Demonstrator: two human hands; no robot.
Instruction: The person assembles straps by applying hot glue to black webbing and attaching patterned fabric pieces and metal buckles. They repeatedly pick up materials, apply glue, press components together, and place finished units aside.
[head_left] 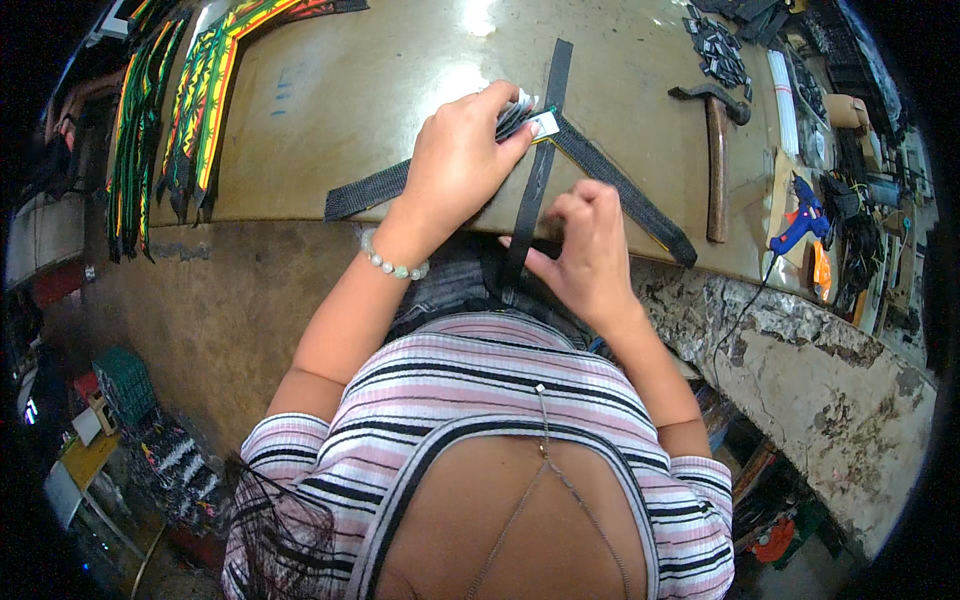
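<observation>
Several dark woven straps meet on the worktable in front of me. A small white label (544, 125) lies at their join. My left hand (458, 150) is closed there, pinching a bunch of small whitish folded pieces, perhaps more labels, against the join. From it, one wide grey-black strap (365, 192) runs left and another wide strap (630, 190) runs right toward the table edge. A narrower black strap (531, 200) crosses from the far side and hangs over the near edge. My right hand (588, 245) has curled fingers beside this narrow strap, its thumb apparently behind it.
A hammer (717, 150) lies to the right, near a pile of small black pieces (717, 50). Farther right are white sticks (782, 100) and a blue glue gun (800, 215) with its cord hanging down. Colourful patterned straps (205, 110) drape over the table's left side.
</observation>
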